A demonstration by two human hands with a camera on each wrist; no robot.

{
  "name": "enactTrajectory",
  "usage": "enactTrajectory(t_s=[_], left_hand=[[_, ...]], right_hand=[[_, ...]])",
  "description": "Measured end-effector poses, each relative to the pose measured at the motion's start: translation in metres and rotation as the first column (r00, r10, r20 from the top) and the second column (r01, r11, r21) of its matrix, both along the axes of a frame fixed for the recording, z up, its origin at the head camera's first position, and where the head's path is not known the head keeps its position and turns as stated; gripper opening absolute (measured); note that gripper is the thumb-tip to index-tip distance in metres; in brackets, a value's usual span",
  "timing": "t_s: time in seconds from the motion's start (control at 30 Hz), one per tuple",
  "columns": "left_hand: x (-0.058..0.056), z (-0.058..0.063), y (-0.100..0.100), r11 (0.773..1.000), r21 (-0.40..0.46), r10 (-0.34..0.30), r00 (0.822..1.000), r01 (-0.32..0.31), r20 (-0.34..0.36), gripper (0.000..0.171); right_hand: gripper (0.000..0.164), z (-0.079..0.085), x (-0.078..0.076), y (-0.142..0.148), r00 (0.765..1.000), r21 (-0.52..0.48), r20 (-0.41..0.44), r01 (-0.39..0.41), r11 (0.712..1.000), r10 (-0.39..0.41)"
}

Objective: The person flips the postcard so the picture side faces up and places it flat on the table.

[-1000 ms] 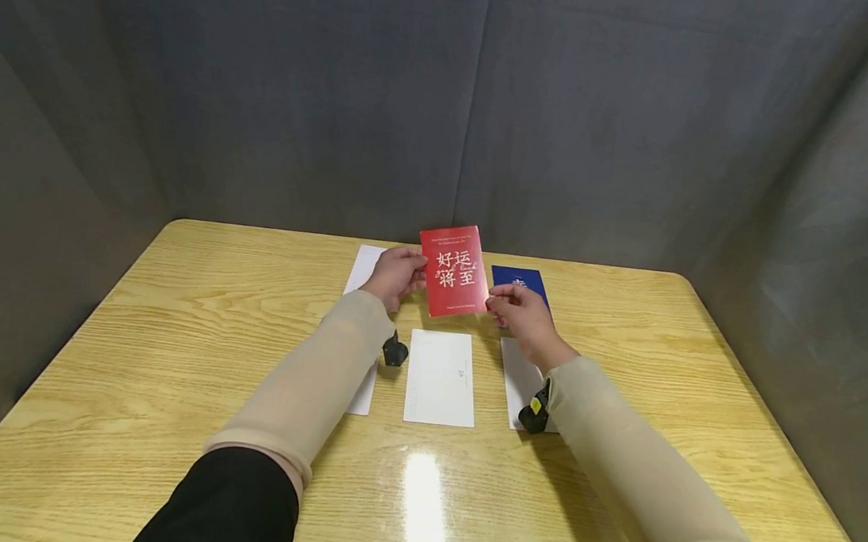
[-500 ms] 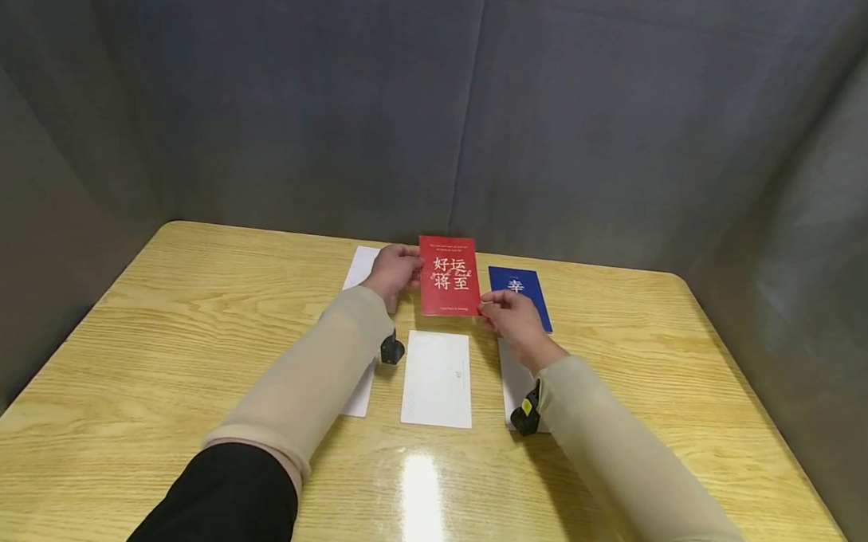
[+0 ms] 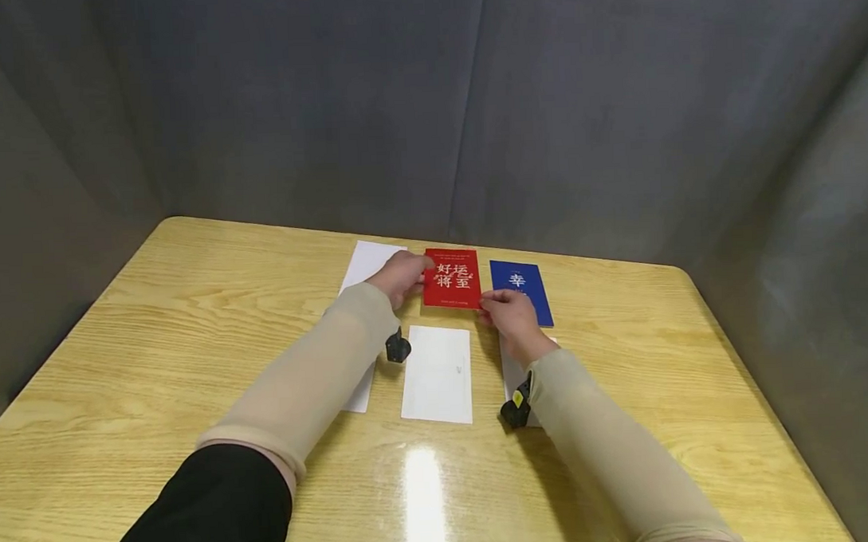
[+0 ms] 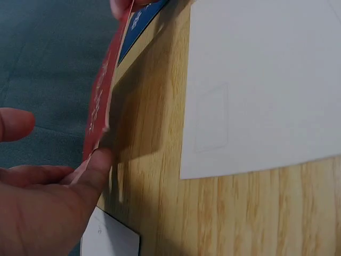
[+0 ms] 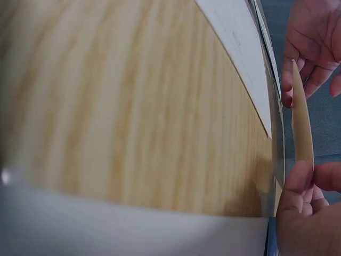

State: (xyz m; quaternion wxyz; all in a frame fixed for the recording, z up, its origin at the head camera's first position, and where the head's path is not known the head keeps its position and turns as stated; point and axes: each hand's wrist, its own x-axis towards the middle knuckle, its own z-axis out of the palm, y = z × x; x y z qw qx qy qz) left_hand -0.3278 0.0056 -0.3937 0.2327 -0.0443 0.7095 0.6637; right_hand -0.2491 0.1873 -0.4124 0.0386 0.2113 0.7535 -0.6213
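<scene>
A red card [image 3: 453,278] with white characters is held just above the far part of the table by both hands, its shadow falling on the wood. My left hand [image 3: 400,274] pinches its left edge between thumb and fingers. At the near right corner, my right hand [image 3: 513,320] grips the card between thumb and fingertips. In the right wrist view the card [image 5: 301,125] appears nearly edge-on and slightly bowed. A blue card [image 3: 521,288] lies just right of the red one. In front of it, a white card [image 3: 436,374] lies flat on the table.
White cards lie partly under the left arm, one farther back [image 3: 371,256] and one nearer [image 3: 362,389]. Another white card [image 3: 512,372] is partly hidden by the right wrist. The wooden table [image 3: 157,352] meets a grey curtain [image 3: 314,132] behind.
The red card has been lowered and tilted flatter toward the table, with both hands still holding it. The right hand has shifted slightly left, showing more of the blue card.
</scene>
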Motion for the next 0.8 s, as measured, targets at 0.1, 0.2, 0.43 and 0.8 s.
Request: enactTrajectory(t_s=[0.1,0.2,0.43,0.8], left_hand=[[0.000,-0.001,-0.001,1.000,0.006,0.005,1.000,-0.005,0.022,0.040],[0.002,-0.002,-0.002,1.000,0.001,-0.005,0.999,0.005,0.037,0.042],[0.008,-0.003,0.000,0.999,-0.035,-0.042,0.999,0.042,-0.013,0.040],[0.015,-0.002,0.002,0.985,-0.141,-0.106,0.994,0.103,-0.020,0.042]], right_hand=[[0.026,0.000,0.000,0.001,1.000,-0.014,0.016,-0.005,1.000,0.005],[0.028,0.001,0.001,0.002,0.999,-0.025,0.045,-0.027,0.999,0.028],[0.032,0.004,0.002,0.003,0.992,0.010,0.082,-0.094,0.996,0.093],[0.042,0.010,0.002,0.008,0.978,-0.043,0.115,-0.169,0.985,0.173]])
